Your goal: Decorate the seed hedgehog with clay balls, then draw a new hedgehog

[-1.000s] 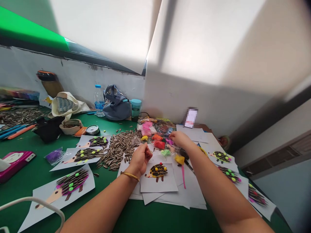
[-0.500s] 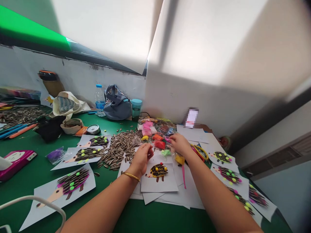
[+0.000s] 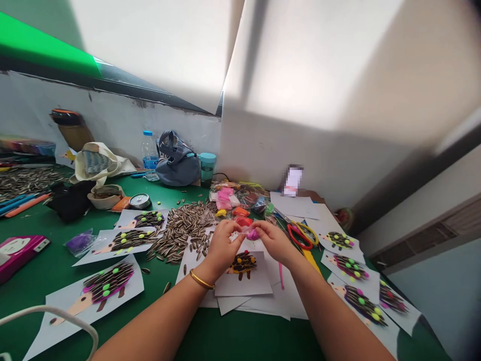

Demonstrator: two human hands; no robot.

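Magenta modelling clay in clear plastic is held up over the papers. My left hand pinches the plastic's left edge, and my right hand grips the clay's right side. Just below lies a card with a hedgehog of sunflower seeds, dotted with yellow and red clay balls; my left hand hides part of it. Red clay, orange clay and yellow clay sit behind my hands. A pink modelling tool rests on the paper beside my right wrist.
Sunflower seeds are heaped left of my hands. Scissors with red handles lie to the right. Finished hedgehog cards line the right side, and another card is at left. A bottle and a blue-grey bag stand by the wall.
My right hand has come left and toward me with the magenta clay. My left hand has moved to meet it and now pinches the plastic. The scissors are uncovered.
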